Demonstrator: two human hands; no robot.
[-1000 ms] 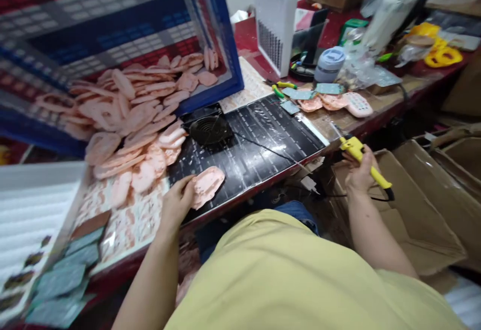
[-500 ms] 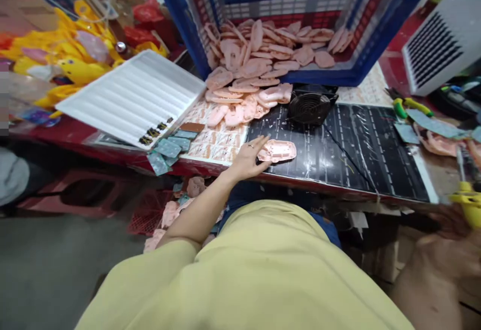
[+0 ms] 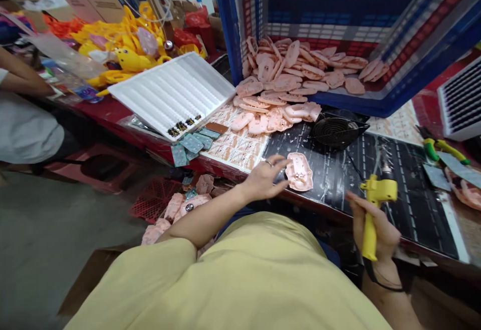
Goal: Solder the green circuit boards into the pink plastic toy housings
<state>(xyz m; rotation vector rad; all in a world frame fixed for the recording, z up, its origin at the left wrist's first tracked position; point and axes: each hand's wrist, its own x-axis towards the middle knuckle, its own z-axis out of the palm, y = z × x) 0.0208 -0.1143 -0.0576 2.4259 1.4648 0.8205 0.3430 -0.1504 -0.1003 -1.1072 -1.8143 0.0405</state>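
Observation:
A pink plastic shell (image 3: 299, 171) lies with its hollow side up on the black mat. My left hand (image 3: 266, 179), a ring on one finger, is at the shell's left edge with its fingers apart; whether a fingertip touches it I cannot tell. On the right, my right hand (image 3: 378, 230) is closed around the handle of a yellow electric screwdriver (image 3: 379, 192), held above the front edge of the table. The tool's dark metal nose points up and away from me, and its bit is not clear.
Pink shells (image 3: 285, 77) spill from a tipped blue crate (image 3: 376, 104). A black fan (image 3: 334, 130) stands behind the mat. Left are a white ridged tray (image 3: 173, 94) with small dark parts, teal boards (image 3: 191, 143) and yellow toys (image 3: 131, 59). Green-handled pliers (image 3: 445, 150) lie right. Another person's arm (image 3: 22, 74) is far left.
My right hand has brought the screwdriver in from the far right toward the mat. The pink shell has been turned from lengthwise to roughly upright before me. My view has shifted left.

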